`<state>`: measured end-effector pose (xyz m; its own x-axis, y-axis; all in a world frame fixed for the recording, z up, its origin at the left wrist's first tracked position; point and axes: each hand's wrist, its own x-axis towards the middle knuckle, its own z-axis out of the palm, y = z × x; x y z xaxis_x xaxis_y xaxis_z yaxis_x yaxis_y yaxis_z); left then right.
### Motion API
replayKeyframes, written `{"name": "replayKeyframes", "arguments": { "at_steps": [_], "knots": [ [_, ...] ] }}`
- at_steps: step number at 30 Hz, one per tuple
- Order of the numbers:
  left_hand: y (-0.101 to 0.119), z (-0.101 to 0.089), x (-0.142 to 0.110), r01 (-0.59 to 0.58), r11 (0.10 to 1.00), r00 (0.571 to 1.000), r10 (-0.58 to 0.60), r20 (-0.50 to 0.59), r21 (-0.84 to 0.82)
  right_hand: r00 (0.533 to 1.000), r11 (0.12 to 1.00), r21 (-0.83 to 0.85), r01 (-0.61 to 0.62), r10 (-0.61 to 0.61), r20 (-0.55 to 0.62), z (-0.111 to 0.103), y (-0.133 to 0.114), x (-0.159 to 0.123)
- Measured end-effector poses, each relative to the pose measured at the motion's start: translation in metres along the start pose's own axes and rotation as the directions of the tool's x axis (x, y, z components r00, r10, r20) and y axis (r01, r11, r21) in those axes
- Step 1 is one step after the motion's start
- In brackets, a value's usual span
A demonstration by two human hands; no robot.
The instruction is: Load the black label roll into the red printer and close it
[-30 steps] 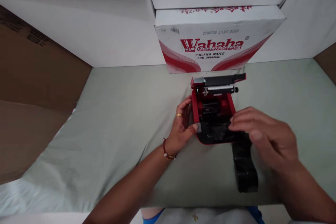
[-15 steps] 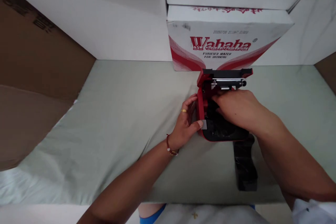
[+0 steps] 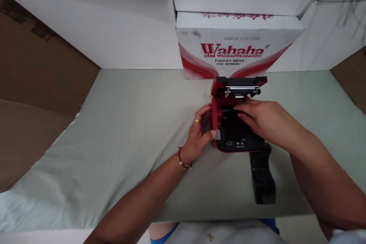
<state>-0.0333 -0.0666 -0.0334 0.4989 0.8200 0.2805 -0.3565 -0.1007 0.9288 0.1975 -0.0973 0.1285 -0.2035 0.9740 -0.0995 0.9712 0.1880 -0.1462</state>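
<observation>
A red and black label printer (image 3: 215,122) stands on the cloth with its lid (image 3: 240,81) raised. My left hand (image 3: 198,135) grips its left side, the thumb on the grey tab (image 3: 217,134) at the front corner and the fingers along the red wall. My right hand (image 3: 257,116) reaches in from the right over the open compartment, thumb and forefinger close together at the dark inside. What they pinch, if anything, is hidden. A wavy black strip (image 3: 262,177) lies on the cloth at the printer's front right corner.
A white and red Wahaha carton (image 3: 231,51) stands close behind the printer. White boxes (image 3: 137,30) form a wall at the back. A brown cardboard box (image 3: 40,68) stands at the left. The pale green cloth (image 3: 128,122) ends at the near edge.
Glossy black material over the printer's front has gone from there, baring small printed markings. My right hand has drawn back slightly, showing more of the compartment. The left hand keeps its hold.
</observation>
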Motion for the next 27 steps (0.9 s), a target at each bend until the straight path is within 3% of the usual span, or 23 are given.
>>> {"name": "replayKeyframes", "arguments": {
  "at_steps": [3, 7, 12, 20, 27],
  "knots": [
    [0.000, 0.000, 0.000, -0.009, 1.000, 1.000, 0.009, 0.002, 0.000, 0.981, 0.969, -0.239, -0.065, 0.105, 0.163, -0.005, -0.018, 0.019],
    [0.000, -0.001, 0.001, -0.028, 0.999, 1.000, 0.028, 0.010, 0.026, 0.966, 0.922, -0.381, -0.067, 0.155, 0.205, -0.008, -0.036, 0.028],
    [0.002, 0.002, 0.001, -0.009, 1.000, 1.000, 0.009, 0.000, -0.016, 0.976, 0.940, -0.333, -0.073, 0.136, 0.170, -0.003, -0.036, 0.031],
    [0.010, 0.007, 0.000, 0.046, 0.996, 0.999, -0.047, -0.023, -0.071, 0.948, 0.946, -0.232, -0.225, 0.267, 0.171, -0.001, -0.026, 0.019],
    [0.009, 0.005, 0.001, 0.060, 0.994, 0.998, -0.061, -0.009, -0.087, 0.959, 0.962, -0.200, -0.188, 0.224, 0.175, 0.001, -0.019, 0.018]
  ]
}}
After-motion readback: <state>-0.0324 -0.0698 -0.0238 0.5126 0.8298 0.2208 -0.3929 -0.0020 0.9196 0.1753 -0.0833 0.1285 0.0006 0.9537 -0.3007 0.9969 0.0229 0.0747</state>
